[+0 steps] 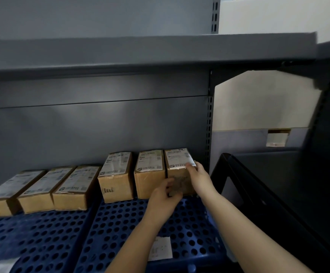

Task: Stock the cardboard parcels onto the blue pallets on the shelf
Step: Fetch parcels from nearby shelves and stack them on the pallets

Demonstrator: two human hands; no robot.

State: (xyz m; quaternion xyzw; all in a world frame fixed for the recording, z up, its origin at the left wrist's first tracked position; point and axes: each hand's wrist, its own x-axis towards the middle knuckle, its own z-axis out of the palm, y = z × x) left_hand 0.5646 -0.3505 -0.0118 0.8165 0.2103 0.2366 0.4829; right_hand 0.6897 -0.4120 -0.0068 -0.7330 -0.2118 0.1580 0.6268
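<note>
Several cardboard parcels with white labels stand in a row at the back of two blue perforated pallets (120, 219) on the grey shelf. The rightmost parcel (177, 164) stands upright against its neighbour (150, 172). My left hand (164, 196) grips that rightmost parcel at its lower front face. My right hand (197, 174) holds its right side, fingers over the top front edge. A third upright parcel (115, 178) stands apart to the left. Three lower parcels (69, 188) lie side by side on the left pallet (32, 239).
A grey shelf board (120, 54) hangs low overhead. A slotted upright post (209, 134) bounds the bay on the right. A black frame (248, 186) stands right of the pallets. A white paper slip (160, 248) lies on the right pallet's front.
</note>
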